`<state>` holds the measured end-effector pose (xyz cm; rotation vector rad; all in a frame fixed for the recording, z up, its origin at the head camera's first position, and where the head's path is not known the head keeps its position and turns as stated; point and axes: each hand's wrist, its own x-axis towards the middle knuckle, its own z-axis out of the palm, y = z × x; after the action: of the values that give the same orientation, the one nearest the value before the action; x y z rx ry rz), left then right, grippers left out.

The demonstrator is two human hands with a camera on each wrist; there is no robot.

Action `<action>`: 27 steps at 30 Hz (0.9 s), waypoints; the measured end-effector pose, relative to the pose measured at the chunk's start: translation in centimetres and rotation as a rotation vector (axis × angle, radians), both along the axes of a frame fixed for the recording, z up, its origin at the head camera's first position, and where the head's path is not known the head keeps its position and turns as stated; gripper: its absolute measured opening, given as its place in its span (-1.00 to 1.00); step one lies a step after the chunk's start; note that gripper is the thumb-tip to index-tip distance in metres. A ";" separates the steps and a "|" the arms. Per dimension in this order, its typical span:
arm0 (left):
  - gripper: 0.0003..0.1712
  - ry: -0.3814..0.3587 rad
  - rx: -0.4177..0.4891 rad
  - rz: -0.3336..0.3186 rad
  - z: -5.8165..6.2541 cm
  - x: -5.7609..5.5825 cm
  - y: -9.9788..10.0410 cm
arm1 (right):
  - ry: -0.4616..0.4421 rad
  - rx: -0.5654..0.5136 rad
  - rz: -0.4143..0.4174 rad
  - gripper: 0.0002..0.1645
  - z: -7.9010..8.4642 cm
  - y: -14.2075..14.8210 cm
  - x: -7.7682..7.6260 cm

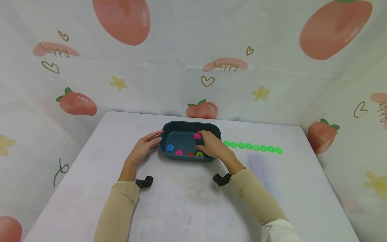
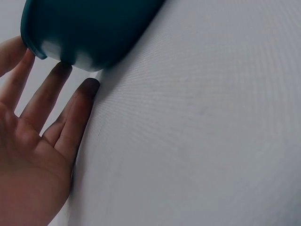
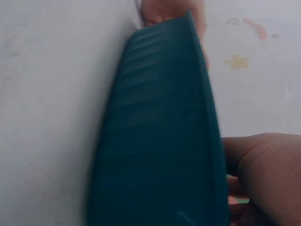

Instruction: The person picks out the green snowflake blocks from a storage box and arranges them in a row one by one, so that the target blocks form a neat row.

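Note:
A dark teal plastic basin (image 1: 190, 123) sits toward the back of the white table. Fairly straight fingers of my left hand (image 1: 144, 147) touch its left end, as the left wrist view shows at the basin wall (image 2: 89, 28). Over the basin's right side reaches my right hand (image 1: 212, 144), thumb and index finger apart. Beside that index fingertip is a pink flower-shaped plastic piece (image 1: 197, 136). Lower in the basin lie a blue piece (image 1: 170, 148), another pink piece (image 1: 179, 152), a red piece (image 1: 191, 154) and a yellow-green piece (image 1: 199, 154). The right wrist view shows mostly the basin's outer wall (image 3: 155, 117).
A row of several linked bright green flower pieces (image 1: 256, 147) stretches right from the basin across the table (image 1: 181, 208). Behind the table hangs a white cloth (image 1: 169, 84) printed with fruit, hearts and flowers. Each wrist carries a black mount (image 1: 145, 182).

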<state>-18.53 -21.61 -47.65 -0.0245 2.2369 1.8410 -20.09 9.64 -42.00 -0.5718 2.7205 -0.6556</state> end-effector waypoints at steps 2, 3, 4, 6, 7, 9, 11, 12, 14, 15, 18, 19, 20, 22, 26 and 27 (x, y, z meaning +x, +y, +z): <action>-0.40 0.001 0.000 0.004 -0.1 0.0 0.0 | -0.033 0.004 -0.022 -0.18 0.2 -0.1 -0.1; -0.40 0.002 -0.001 0.003 -0.1 0.0 0.0 | -0.042 0.009 -0.027 -0.18 0.2 -0.1 -0.1; -0.40 0.004 -0.001 0.001 -0.1 0.0 0.0 | -0.051 0.009 -0.031 -0.18 0.3 -0.1 -0.1; -0.40 0.009 -0.001 -0.002 -0.2 -0.1 0.0 | -0.065 0.009 -0.029 -0.17 0.2 -0.2 -0.1; -0.40 0.011 -0.001 -0.003 -0.2 -0.1 0.0 | -0.071 0.006 -0.025 -0.17 0.2 -0.2 -0.1; -0.40 0.012 -0.001 -0.005 -0.1 0.0 0.0 | -0.081 -0.012 -0.016 -0.16 0.2 -0.2 -0.1; -0.41 0.013 -0.002 -0.002 -0.1 0.0 0.1 | -0.090 -0.031 -0.007 -0.16 0.1 -0.2 -0.1; -0.41 0.014 -0.001 -0.001 -0.1 0.0 0.1 | -0.095 -0.042 -0.004 -0.16 0.1 -0.2 -0.2; -0.41 0.012 0.000 0.001 0.0 0.0 0.1 | -0.098 -0.058 0.004 -0.16 0.0 -0.2 -0.2; -0.41 0.012 0.000 0.002 0.0 0.0 0.1 | -0.100 -0.065 0.007 -0.17 -0.1 -0.3 -0.3; -0.41 0.011 -0.001 0.002 0.0 0.0 0.1 | -0.111 -0.090 0.012 -0.19 -0.3 -0.4 -0.5; -0.42 0.011 -0.004 0.001 0.0 0.0 0.1 | -0.115 -0.100 0.014 -0.20 -0.4 -0.4 -0.5; -0.42 0.011 -0.007 0.001 0.0 0.0 0.1 | -0.118 -0.111 0.017 -0.20 -0.5 -0.5 -0.6; -0.42 0.011 -0.014 -0.001 0.0 0.0 0.1 | -0.124 -0.136 0.022 -0.22 -0.7 -0.6 -0.7; -0.42 0.007 -0.015 0.000 -0.1 0.0 0.0 | -0.143 -0.186 0.024 -0.23 -1.1 -1.0 -1.0; -0.41 0.005 -0.014 0.001 -0.1 0.0 0.0 | -0.150 -0.201 0.018 -0.23 -1.2 -1.1 -1.0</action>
<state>-18.54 -21.62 -47.75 -0.0234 2.2538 1.8278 -21.13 8.56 -43.20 -0.5677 2.5241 -0.9354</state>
